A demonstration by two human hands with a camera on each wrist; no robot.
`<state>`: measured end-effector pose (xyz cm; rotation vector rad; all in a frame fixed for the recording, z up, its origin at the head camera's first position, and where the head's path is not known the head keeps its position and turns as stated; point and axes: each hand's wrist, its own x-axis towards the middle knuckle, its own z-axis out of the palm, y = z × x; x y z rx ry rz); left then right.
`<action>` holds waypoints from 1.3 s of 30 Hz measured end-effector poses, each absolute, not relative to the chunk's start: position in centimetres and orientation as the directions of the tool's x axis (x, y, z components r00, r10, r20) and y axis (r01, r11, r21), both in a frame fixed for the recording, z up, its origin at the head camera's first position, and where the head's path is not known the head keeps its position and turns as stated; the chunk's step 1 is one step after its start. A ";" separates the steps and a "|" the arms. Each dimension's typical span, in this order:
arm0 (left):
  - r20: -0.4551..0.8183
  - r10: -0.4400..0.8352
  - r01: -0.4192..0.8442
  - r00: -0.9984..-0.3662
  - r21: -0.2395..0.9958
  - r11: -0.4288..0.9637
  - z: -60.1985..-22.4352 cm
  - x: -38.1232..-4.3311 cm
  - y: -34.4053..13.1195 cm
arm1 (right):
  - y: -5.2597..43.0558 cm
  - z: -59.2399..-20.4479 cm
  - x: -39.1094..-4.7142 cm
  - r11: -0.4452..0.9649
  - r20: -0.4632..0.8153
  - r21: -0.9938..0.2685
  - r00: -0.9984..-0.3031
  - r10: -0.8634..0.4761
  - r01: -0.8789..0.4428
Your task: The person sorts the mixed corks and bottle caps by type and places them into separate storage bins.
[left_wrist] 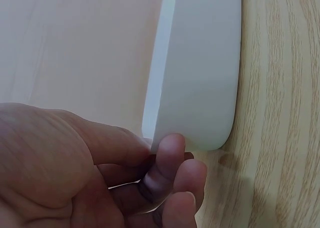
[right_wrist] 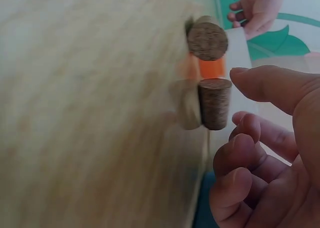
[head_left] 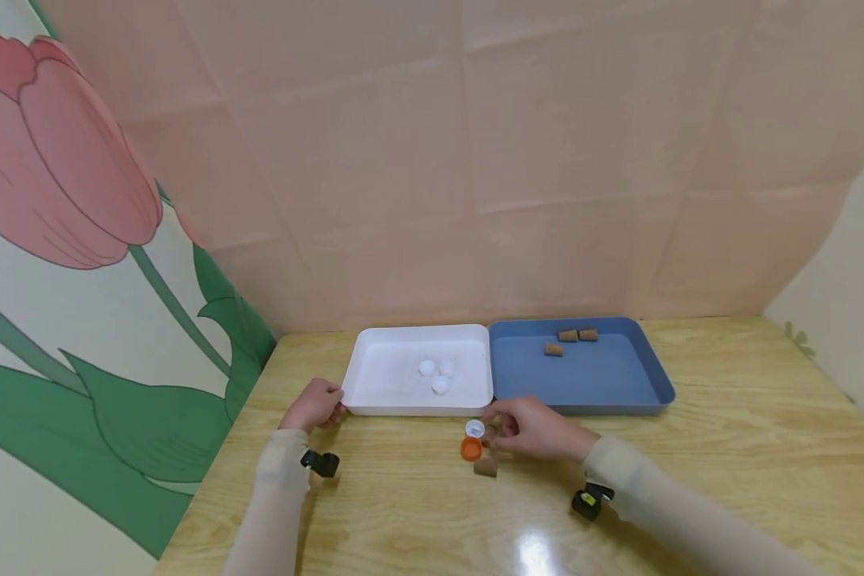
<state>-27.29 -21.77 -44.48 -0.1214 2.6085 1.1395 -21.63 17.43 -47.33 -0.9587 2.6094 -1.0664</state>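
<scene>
At the near left corner of the white tray [head_left: 418, 410], my left hand [head_left: 317, 404] pinches the rim between thumb and fingers. The left wrist view shows the thumb at the rim of the tray wall [left_wrist: 200, 72] and the fingertips against its outside. My right hand [head_left: 536, 428] hovers beside the small pieces in front of the trays, thumb and fingers bent but apart. Just past its fingertips, a cork stopper [right_wrist: 215, 105] stands in the gap, apparently untouched. Another cork [head_left: 486, 467], an orange bottle cap [head_left: 471, 449] and a white bottle cap [head_left: 475, 429] lie alongside.
Several white caps [head_left: 441, 385] lie in the white tray. A blue tray [head_left: 583, 384] adjoins it on the right, with three corks [head_left: 554, 350] inside. Behind the wooden table [head_left: 403, 512] hangs a pinkish cloth [head_left: 432, 160]; a tulip mural covers the left wall.
</scene>
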 end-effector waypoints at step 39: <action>-0.295 0.027 -0.195 -0.955 0.694 0.693 -44.3 -27.0 -21.5 | 18.2 -48.5 -21.3 0.564 0.044 -0.701 -0.816 -0.577 -0.437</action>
